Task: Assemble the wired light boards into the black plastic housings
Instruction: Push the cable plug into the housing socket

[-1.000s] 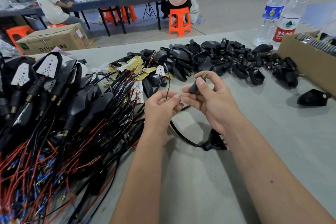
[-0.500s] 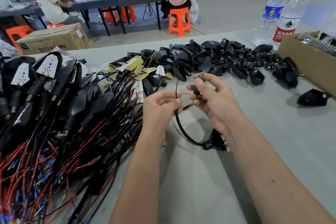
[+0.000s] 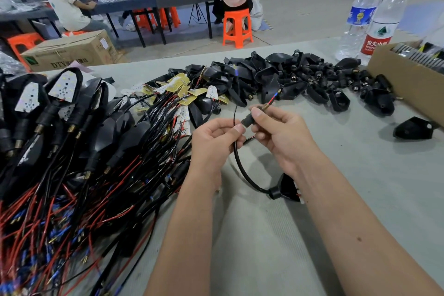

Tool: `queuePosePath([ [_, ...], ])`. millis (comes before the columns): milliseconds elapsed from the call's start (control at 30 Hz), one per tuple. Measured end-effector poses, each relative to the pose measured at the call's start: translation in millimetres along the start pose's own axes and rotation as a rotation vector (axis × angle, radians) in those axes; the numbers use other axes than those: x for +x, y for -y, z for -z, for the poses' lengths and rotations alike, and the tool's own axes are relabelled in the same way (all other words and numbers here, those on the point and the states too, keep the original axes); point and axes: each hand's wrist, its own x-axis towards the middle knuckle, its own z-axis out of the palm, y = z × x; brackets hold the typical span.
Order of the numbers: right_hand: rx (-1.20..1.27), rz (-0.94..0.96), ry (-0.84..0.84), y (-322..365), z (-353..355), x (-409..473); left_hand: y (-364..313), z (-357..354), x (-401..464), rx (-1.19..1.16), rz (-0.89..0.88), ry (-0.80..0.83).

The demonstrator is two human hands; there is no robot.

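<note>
The right hand (image 3: 281,132) is pinching a black stem piece (image 3: 249,119) above the grey table (image 3: 360,175); the left hand (image 3: 213,134) is pinching its black cable (image 3: 236,151), which is trailing to a black housing (image 3: 286,188). A cardboard box (image 3: 69,51) is showing "DTY"; orange stools are standing behind.

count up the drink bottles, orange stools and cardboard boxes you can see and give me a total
Water bottles: 2, one with a blue label, one with a red cap.
Orange stools: 4, one under the seated person, two under the far table, one at the left edge.
Cardboard boxes: 2, one on the floor, one on the table.
Total: 8
</note>
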Motion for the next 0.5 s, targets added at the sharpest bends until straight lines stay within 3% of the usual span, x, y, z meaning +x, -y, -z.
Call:
queuePosePath([
  [267, 0.169, -0.044, 0.135, 2.7, -5.4, -5.0, 0.0, -2.1, -0.4, 0.056, -0.085, -0.060],
  [500, 0.011, -0.012, 0.131, -1.4, -11.8, -7.0, -14.9, 1.5, 0.8, -0.206, -0.231, 0.066],
])
